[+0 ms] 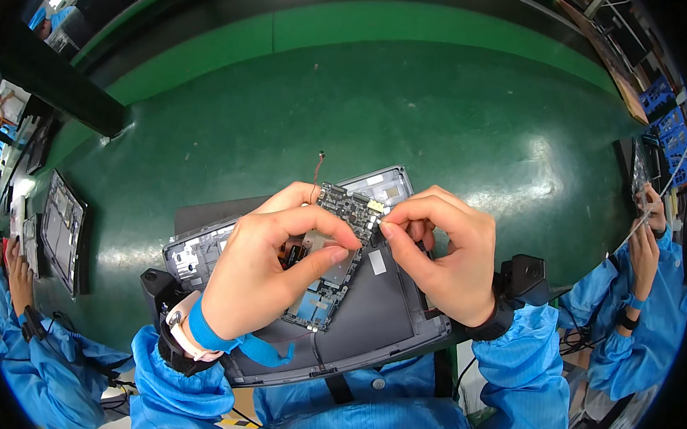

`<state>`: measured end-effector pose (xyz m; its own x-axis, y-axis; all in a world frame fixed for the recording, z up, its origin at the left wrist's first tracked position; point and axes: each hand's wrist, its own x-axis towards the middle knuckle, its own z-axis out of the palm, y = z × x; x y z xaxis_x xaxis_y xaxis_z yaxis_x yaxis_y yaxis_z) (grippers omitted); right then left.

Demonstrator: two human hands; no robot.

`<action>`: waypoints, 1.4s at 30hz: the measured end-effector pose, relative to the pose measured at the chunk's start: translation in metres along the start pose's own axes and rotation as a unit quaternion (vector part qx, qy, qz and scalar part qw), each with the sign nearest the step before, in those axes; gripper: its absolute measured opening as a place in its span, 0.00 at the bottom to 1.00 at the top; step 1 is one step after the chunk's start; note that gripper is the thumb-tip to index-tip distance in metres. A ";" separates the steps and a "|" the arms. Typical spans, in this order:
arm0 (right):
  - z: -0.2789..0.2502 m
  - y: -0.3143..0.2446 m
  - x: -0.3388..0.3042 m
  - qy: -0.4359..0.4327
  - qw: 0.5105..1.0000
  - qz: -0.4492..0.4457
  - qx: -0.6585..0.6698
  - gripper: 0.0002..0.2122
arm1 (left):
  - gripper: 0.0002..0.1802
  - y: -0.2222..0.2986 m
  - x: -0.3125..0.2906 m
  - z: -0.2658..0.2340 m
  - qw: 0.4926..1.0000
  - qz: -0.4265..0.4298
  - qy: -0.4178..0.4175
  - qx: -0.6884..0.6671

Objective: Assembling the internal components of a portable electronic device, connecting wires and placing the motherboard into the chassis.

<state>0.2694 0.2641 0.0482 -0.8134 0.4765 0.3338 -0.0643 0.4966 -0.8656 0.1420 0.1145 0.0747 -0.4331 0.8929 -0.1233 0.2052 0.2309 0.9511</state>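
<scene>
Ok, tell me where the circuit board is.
In the head view, the board is near the middle, over the dark casing, left hand at its left, right hand by its upper right.

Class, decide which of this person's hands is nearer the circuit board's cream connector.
Right. The right hand reaches beside the cream connector, at its lower right; the left hand lies farther, lower left, partly over the circuit board.
</scene>
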 end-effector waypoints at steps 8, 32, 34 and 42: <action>0.000 -0.002 0.004 -0.018 0.998 0.046 0.032 0.03 | 0.07 0.003 0.001 -0.002 1.000 0.008 -0.004 0.005; 0.003 -0.002 -0.001 -0.005 0.997 0.062 0.043 0.03 | 0.21 0.002 -0.005 0.001 0.999 0.018 0.003 -0.034; 0.004 0.000 -0.001 0.000 0.997 0.069 0.042 0.03 | 0.29 0.007 -0.004 0.006 0.995 0.009 0.026 -0.092; 0.003 0.001 0.001 0.008 0.995 0.081 0.058 0.03 | 0.46 0.004 -0.004 0.010 0.982 0.020 0.073 -0.172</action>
<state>0.2665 0.2626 0.0468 -0.8089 0.5561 0.1911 0.0004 0.3256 -0.9455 0.1539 0.1159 0.0764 -0.5576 0.8275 -0.0658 -0.0730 0.0301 0.9969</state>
